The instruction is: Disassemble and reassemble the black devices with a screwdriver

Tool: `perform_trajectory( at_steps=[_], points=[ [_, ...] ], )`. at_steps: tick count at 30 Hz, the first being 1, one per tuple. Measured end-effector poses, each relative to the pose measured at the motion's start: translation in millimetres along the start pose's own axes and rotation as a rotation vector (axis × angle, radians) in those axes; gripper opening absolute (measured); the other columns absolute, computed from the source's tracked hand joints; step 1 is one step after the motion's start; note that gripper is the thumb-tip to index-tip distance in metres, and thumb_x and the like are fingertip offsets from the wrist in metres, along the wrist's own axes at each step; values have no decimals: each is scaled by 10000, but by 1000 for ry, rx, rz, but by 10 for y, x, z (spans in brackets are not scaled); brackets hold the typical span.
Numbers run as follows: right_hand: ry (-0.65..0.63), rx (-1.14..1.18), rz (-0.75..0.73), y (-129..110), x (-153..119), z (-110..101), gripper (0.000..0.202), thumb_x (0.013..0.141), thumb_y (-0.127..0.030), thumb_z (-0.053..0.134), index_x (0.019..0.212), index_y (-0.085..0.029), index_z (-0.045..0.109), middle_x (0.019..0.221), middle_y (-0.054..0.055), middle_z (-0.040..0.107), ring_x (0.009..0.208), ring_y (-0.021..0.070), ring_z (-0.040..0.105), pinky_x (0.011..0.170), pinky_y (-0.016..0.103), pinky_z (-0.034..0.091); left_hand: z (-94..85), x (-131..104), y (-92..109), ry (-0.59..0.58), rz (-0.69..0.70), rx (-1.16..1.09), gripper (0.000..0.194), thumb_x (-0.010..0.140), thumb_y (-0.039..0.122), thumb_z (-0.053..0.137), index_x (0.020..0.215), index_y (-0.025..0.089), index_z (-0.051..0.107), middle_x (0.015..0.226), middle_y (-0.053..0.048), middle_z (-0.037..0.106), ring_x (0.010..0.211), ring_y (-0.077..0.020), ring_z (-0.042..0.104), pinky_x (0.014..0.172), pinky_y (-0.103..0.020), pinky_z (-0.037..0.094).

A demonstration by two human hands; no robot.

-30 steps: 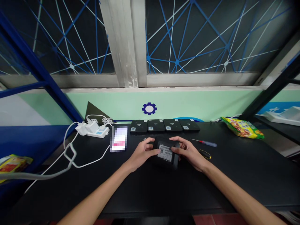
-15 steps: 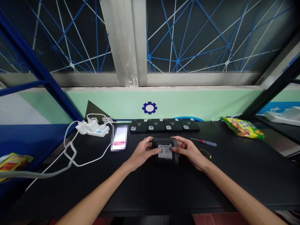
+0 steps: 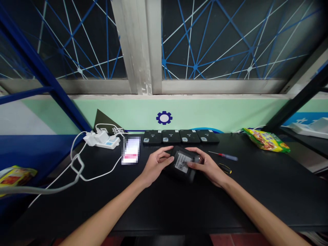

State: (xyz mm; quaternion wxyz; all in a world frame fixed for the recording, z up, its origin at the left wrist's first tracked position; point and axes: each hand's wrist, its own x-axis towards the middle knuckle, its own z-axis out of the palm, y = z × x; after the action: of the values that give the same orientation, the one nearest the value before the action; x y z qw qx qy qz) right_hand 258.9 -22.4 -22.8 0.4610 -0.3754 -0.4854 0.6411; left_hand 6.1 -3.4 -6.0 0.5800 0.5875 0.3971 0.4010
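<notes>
A black box-shaped device (image 3: 183,164) with a white printed label is tilted between my two hands above the black table. My right hand (image 3: 205,166) grips its right side, thumb on the label and fingers behind the upper edge. My left hand (image 3: 155,165) is at its left side, thumb and fingers closed around the corner. Behind my hands, several flat black boxes (image 3: 171,136) lie in a row at the table's back. A red and blue screwdriver (image 3: 228,156) lies right of my right hand, and a black and yellow tool (image 3: 225,168) is partly hidden by that hand.
A phone (image 3: 131,150) with a lit, pixelated screen lies left of the boxes. Farther left stands a white power strip (image 3: 109,141) with plugs and looping white cables. A yellow-green snack packet (image 3: 266,140) is at the back right, another packet (image 3: 19,176) at the far left.
The black device has turned in my hands, from upright and level to slanted, its label now at an angle. My left thumb has slid off the label to the device's left edge.
</notes>
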Motion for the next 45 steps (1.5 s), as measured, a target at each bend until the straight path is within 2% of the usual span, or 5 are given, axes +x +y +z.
perform_trajectory(
  at_steps=[9, 20, 29, 38, 45],
  points=[
    [65, 62, -35, 89, 31, -16, 562, 852, -384, 896, 1326, -271, 617, 1092, 42, 816, 900, 233, 776, 885, 381, 589, 23, -6, 30, -43, -65, -92, 680, 874, 413, 846, 1486, 277, 584, 1004, -23, 642, 877, -212, 707, 752, -336, 603],
    [-87, -454, -136, -73, -17, 20, 400, 974, -480, 735, 1321, -281, 740, 1252, 64, 769, 1187, 321, 701, 1058, 470, 541, 14, -9, -42, -86, 48, 191, 488, 909, 389, 801, 1373, 276, 697, 968, -2, 618, 700, -120, 594, 628, -245, 484],
    [-208, -821, -383, -2, -70, 4, 997, 694, -358, 974, 1565, -344, 490, 1546, 111, 429, 1511, 367, 376, 1284, 542, 313, -9, 10, -90, 100, 17, 295, 460, 938, 508, 720, 1311, 240, 687, 859, 24, 556, 597, -131, 564, 471, -224, 446],
    [-208, -910, -421, 24, -60, -20, 1079, 700, -344, 963, 1630, -339, 415, 1479, 119, 496, 1385, 375, 480, 1221, 587, 344, -153, 41, -86, 319, 258, 786, 153, 1031, 298, 595, 1129, 230, 692, 734, 32, 583, 672, -174, 588, 666, -294, 441],
    [-201, -961, -436, 67, -53, -32, 1024, 725, -408, 961, 1610, -335, 452, 1526, 130, 490, 1407, 379, 485, 1198, 578, 372, -337, 131, -251, 440, 290, 948, 287, 937, 237, 737, 1222, 202, 730, 1100, -69, 622, 804, -214, 641, 779, -367, 542]
  ],
)
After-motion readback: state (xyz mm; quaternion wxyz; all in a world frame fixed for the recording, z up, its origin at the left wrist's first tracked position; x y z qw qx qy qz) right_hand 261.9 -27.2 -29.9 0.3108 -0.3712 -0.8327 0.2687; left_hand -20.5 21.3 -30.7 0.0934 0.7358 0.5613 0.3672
